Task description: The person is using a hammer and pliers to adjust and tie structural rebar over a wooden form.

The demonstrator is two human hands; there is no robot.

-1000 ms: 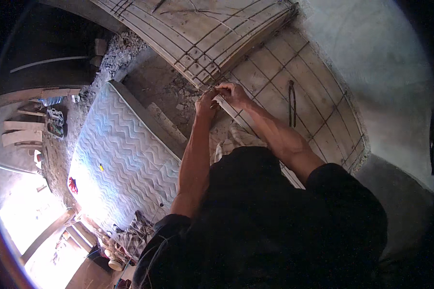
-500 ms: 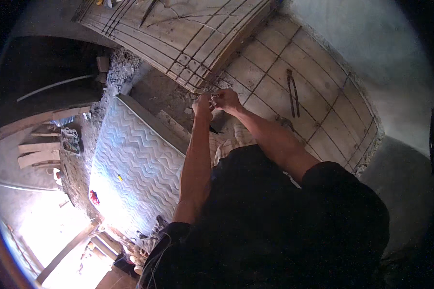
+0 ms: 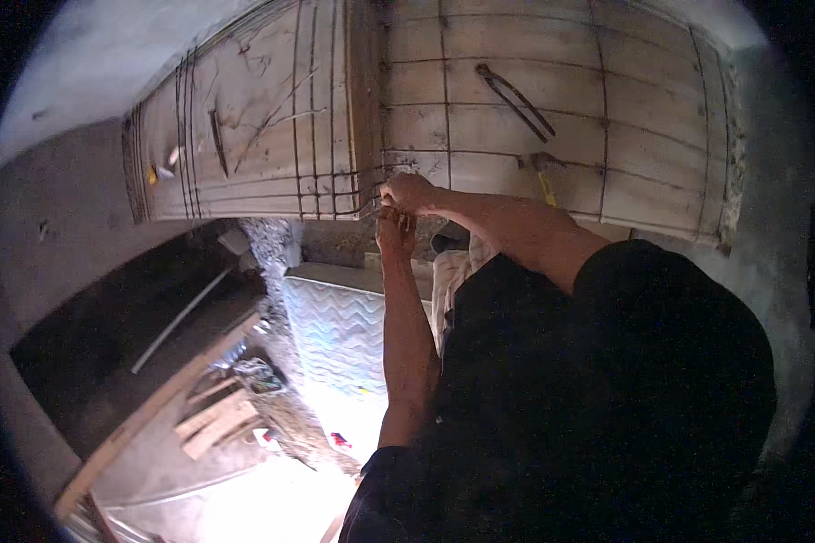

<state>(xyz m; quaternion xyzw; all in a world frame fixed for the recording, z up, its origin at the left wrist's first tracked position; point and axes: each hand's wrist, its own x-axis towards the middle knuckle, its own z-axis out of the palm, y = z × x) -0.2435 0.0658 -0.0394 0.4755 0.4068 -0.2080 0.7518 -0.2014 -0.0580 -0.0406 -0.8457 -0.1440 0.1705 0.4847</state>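
My right hand point(image 3: 407, 193) and left hand point(image 3: 394, 233) meet beside crossed steel bars point(image 3: 317, 194) at the wooden panel's point(image 3: 267, 163) corner, apparently fine fingerwork calling next for steadiness, though I cannot tell whether either is clamped on anything.

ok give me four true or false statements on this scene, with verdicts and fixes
1. The left hand and the right hand are close together. True.
2. The mattress has a zigzag pattern. True.
3. The pincers lie on the mattress. False: they lie on the crossed metal bars.
4. The person's sleeves are white. False: they are black.
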